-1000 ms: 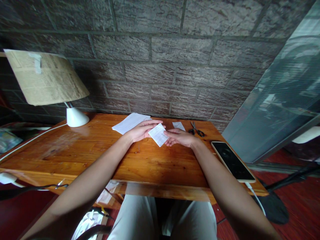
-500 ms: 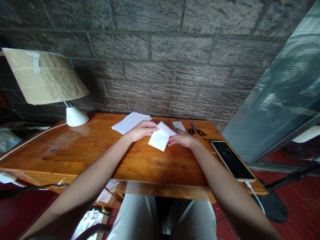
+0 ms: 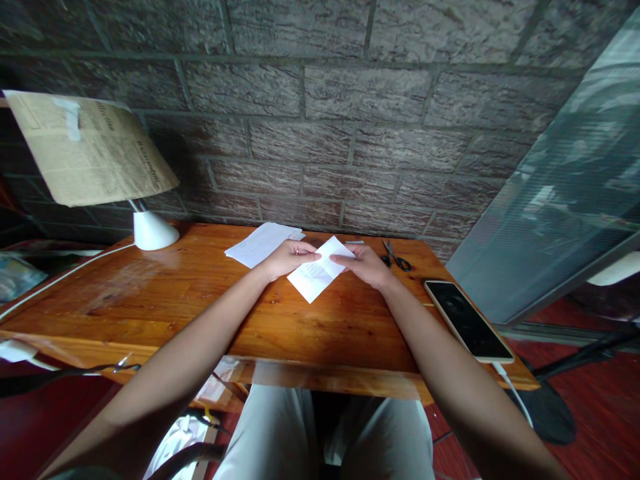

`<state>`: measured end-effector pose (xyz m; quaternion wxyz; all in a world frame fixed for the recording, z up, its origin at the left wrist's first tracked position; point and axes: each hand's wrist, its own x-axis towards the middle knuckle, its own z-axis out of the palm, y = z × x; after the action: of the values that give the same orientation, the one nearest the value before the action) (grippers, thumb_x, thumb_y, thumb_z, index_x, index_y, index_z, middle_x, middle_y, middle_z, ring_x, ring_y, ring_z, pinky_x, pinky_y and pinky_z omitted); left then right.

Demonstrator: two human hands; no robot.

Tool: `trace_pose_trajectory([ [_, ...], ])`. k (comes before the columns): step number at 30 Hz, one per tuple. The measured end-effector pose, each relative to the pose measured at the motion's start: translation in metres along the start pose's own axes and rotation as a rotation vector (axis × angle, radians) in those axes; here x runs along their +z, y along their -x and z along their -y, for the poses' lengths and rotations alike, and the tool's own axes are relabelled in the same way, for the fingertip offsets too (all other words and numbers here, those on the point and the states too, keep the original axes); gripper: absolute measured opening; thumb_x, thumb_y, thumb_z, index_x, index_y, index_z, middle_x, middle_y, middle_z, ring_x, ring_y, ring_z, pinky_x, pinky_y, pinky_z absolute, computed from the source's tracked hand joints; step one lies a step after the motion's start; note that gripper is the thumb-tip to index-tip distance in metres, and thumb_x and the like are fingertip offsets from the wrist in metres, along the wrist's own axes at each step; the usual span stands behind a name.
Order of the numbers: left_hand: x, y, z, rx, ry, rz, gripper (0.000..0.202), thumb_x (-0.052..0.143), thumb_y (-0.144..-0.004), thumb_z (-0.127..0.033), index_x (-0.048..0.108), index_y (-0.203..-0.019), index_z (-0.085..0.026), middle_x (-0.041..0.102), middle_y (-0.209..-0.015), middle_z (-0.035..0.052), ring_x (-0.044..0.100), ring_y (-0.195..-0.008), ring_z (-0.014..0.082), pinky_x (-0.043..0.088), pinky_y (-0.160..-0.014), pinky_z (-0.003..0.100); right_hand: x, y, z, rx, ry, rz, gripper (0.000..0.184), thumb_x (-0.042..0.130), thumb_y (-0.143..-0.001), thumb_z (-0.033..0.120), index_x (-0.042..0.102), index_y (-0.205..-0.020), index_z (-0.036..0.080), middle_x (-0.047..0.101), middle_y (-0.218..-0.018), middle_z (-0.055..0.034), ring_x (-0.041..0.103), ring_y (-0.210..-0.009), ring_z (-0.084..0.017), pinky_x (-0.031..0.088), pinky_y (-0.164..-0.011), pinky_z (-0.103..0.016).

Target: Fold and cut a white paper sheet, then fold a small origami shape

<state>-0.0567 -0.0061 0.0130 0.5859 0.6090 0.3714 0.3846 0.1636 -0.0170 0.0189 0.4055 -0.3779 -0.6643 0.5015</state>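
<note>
head cam: l hand (image 3: 293,259) nearly closed, pinching a white paper (image 3: 316,279) by its upper l edge, thumb on top; r hand (image 3: 367,265) same, pinching nr the r corner. paper's btwn them, over wood desk (image 3: 200,293). paper stack (image 3: 261,244) just behind l hand, scissors (image 3: 399,259) nr r hand, phone (image 3: 467,320) farther r.

Likely home study corner: wooden desk (image 3: 320,337), newsprint-shaded lamp (image 3: 95,153), brick-patterned wall (image 3: 325,97).

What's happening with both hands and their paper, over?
Left hand and right hand both pinching white paper. Paper held over wooden table. Scissors close by right hand, not between the hands.
</note>
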Motion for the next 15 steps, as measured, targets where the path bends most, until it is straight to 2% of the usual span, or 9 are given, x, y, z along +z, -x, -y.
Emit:
trace_pose_trajectory([
  [4,-0.0036,-0.0004,-0.0019,0.001,0.071,0.045,0.035,0.084,-0.063,-0.029,0.076,-0.092,-0.013,0.075,-0.081,0.0060,0.065,-0.066,0.0140,0.048,-0.066,0.025,-0.0001,-0.0014,0.0001,-0.045,-0.021,-0.030,0.031,0.077,-0.069,0.041,0.077,-0.089,0.017,0.073,-0.081,-0.0018,0.062,-0.068,-0.013,0.051,-0.062,-0.025],
  [7,-0.0072,-0.0005,-0.0041,-0.013,0.150,0.021,0.036,0.081,-0.064,-0.023,0.076,-0.098,-0.014,0.076,-0.083,0.0060,0.065,-0.067,0.0131,0.049,-0.066,0.024,-0.0002,-0.0021,0.0007,-0.074,-0.025,-0.027,0.022,0.074,-0.070,0.037,0.077,-0.082,0.019,0.072,-0.081,-0.0020,0.063,-0.069,-0.013,0.052,-0.063,-0.025],
  [11,-0.0086,-0.0017,-0.0054,-0.071,0.188,-0.019,0.034,0.076,-0.068,-0.020,0.075,-0.100,-0.011,0.074,-0.074,0.0058,0.062,-0.059,0.0118,0.048,-0.059,0.022,-0.0007,-0.0032,0.0000,-0.103,0.029,-0.012,0.015,0.070,-0.071,0.032,0.074,-0.075,0.018,0.071,-0.078,-0.0019,0.063,-0.066,-0.013,0.054,-0.062,-0.027],
  [13,-0.0070,-0.0025,-0.0050,-0.086,0.212,-0.040,0.030,0.076,-0.069,-0.021,0.076,-0.097,-0.010,0.074,-0.073,0.0064,0.062,-0.058,0.0120,0.048,-0.057,0.021,-0.0008,-0.0036,-0.0007,-0.113,0.052,-0.004,0.013,0.067,-0.073,0.029,0.072,-0.075,0.018,0.069,-0.076,-0.0012,0.062,-0.063,-0.012,0.053,-0.060,-0.027],
  [15,-0.0045,-0.0028,-0.0041,-0.117,0.238,-0.030,0.029,0.076,-0.073,-0.029,0.075,-0.094,-0.010,0.075,-0.076,0.0089,0.065,-0.061,0.0136,0.049,-0.057,0.022,-0.0006,-0.0037,-0.0017,-0.128,0.083,0.014,0.011,0.063,-0.074,0.026,0.070,-0.075,0.017,0.066,-0.072,-0.0001,0.061,-0.060,-0.012,0.051,-0.059,-0.026],
])
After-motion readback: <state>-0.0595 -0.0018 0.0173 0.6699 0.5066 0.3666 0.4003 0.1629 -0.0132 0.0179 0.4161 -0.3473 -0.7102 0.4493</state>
